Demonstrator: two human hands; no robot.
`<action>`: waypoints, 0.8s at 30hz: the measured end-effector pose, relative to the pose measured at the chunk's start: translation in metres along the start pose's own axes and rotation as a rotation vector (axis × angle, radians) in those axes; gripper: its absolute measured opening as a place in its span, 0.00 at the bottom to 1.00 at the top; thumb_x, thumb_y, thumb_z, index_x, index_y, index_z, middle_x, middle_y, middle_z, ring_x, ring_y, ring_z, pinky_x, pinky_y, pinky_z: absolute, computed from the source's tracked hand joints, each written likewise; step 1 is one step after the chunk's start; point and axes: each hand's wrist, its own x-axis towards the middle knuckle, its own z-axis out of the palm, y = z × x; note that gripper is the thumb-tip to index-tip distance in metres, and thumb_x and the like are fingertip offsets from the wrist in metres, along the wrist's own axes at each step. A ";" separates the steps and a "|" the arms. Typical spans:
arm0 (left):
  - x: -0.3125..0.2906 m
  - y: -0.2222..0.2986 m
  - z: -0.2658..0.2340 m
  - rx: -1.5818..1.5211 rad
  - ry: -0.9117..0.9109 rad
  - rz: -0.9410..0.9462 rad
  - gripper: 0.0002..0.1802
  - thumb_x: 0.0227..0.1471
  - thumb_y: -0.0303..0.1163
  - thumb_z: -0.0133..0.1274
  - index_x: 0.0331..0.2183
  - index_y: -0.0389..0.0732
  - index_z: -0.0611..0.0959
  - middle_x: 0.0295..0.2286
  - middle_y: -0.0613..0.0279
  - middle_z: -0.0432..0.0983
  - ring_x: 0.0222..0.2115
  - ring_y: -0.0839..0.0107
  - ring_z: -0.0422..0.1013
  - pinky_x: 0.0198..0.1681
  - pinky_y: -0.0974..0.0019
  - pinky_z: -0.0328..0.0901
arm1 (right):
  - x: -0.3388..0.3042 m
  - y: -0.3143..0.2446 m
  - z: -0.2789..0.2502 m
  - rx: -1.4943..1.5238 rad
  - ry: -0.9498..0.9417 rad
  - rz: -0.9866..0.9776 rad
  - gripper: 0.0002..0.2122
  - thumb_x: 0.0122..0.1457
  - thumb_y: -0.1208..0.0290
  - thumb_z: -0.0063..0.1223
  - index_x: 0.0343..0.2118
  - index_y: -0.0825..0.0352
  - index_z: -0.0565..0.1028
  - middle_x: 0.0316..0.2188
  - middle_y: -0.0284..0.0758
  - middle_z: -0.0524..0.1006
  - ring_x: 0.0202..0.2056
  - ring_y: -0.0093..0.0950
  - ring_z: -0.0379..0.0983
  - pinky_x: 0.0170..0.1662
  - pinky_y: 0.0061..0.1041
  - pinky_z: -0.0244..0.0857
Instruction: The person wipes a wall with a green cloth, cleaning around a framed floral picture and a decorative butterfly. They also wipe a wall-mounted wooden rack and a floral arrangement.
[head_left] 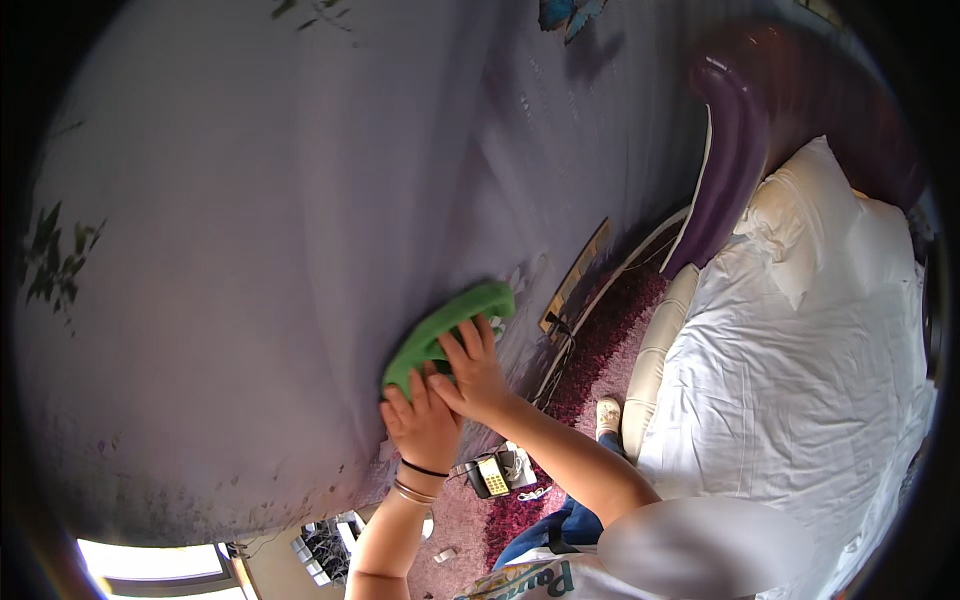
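Green cloth (437, 324) is up against a grey-purple wall (250, 250) near the middle of the head view. It is bunched into a long curved roll. Both hands are on it, side by side. The right hand (477, 378) has its fingers a little spread, lying on top of the cloth. The left hand (424, 425) has its fingers close together, with the tips on the low edge; I cannot tell if they pinch it. Thin bands (414, 491) go around the left wrist. Big teal letters are on the white shirt (530, 582), cut off by the bottom of the view. A black phone (488, 477) has pale keys; their marks are too small to read. It is near a pink rug (590, 385). White bedding (760, 370) is at the right, beside a shiny purple headboard (738, 160).
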 end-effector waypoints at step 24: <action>0.085 0.066 0.029 0.048 -0.043 0.088 0.40 0.50 0.49 0.51 0.59 0.39 0.61 0.58 0.49 0.53 0.54 0.34 0.54 0.51 0.38 0.55 | 0.055 0.113 -0.005 0.084 0.140 0.064 0.26 0.60 0.42 0.36 0.56 0.52 0.67 0.67 0.51 0.36 0.64 0.63 0.31 0.60 0.64 0.34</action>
